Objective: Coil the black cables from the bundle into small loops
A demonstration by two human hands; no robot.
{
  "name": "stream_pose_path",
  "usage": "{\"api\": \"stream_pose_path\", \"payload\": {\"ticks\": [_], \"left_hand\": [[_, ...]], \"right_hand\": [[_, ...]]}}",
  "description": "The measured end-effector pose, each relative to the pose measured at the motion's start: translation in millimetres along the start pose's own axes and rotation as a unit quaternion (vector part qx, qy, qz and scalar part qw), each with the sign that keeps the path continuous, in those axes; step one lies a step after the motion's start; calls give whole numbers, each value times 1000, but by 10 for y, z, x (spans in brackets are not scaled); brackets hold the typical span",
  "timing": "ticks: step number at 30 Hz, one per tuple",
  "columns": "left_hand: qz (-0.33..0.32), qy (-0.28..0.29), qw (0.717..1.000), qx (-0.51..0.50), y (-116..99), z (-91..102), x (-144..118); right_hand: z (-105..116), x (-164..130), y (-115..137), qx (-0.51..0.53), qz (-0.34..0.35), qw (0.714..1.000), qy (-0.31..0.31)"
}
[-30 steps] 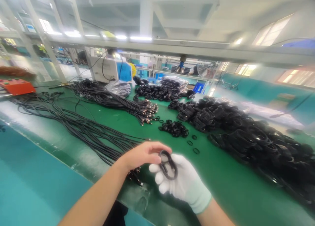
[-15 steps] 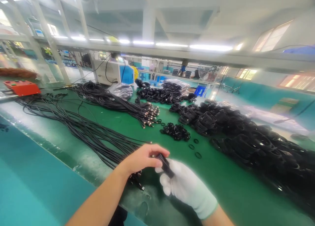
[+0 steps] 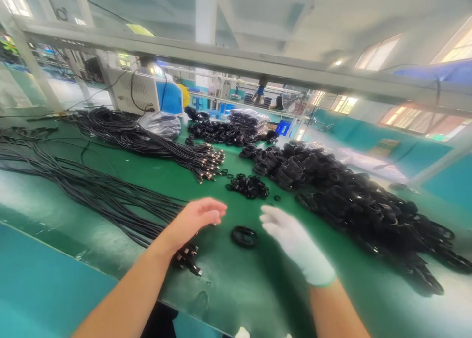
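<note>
A coiled black cable [image 3: 244, 237] lies on the green tabletop between my two hands, touched by neither. My bare left hand [image 3: 201, 217] hovers to its left, over the connector ends of a loose bundle of long black cables [image 3: 121, 193]; its fingers are stretched forward and hold nothing. To the coil's right, my right hand [image 3: 289, 235] in a white glove is open too, fingers extended and slightly blurred. Beyond the hands sits a small pile of black rings [image 3: 248, 186], with a single ring [image 3: 277, 198] lying apart from it.
A large heap of coiled cables [image 3: 354, 200] covers the right side. Farther back lie a second cable bundle [image 3: 165, 149] with metal tips, a plastic bag [image 3: 160, 125], more coils [image 3: 224, 131] and a white and blue machine [image 3: 140, 92]. A rail [image 3: 221, 58] spans above the table.
Both hands have let go of the coiled cable and moved apart. It was upright between their fingers and now lies flat on the table. The view has turned to the right.
</note>
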State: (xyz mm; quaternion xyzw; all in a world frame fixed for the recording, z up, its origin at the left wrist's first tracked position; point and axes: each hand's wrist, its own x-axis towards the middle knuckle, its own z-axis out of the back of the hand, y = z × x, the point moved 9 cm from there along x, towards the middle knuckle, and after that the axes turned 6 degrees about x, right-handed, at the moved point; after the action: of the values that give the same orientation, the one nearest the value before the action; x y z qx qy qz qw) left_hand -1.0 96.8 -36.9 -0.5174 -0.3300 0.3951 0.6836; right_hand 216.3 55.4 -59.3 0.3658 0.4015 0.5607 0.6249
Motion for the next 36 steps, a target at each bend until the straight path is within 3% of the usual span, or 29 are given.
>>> {"api": "stream_pose_path", "payload": {"ticks": [3,8,11,13,15,18,21,23,25,29,36], "left_hand": [[26,-3,1000,10,67,0,17],[34,-7,999,2,129,-1,34],[32,-3,999,2,118,-7,23],[30,-4,1000,4,102,1,12],[29,-10,1000,2,91,21,4],[28,-17,999,0,85,48,0],[34,-16,999,8,91,55,7],[40,-12,999,22,91,43,13],[44,-5,998,45,91,16,16],[42,10,995,89,110,-69,11],[27,-5,983,179,242,-75,74]], "right_hand": [[144,16,-55,15,-3,999,-42],[-295,-45,130,-113,70,990,37],[-461,-54,183,-172,75,981,45],[-478,-34,155,-129,52,989,51],[-502,-21,100,-15,26,996,88],[-484,-14,54,142,11,982,127],[-293,59,47,123,11,988,95],[-44,173,129,10,22,999,39],[290,342,294,-108,35,993,-45],[828,842,626,-237,41,954,-179],[1073,1700,871,-408,42,872,-267]]}}
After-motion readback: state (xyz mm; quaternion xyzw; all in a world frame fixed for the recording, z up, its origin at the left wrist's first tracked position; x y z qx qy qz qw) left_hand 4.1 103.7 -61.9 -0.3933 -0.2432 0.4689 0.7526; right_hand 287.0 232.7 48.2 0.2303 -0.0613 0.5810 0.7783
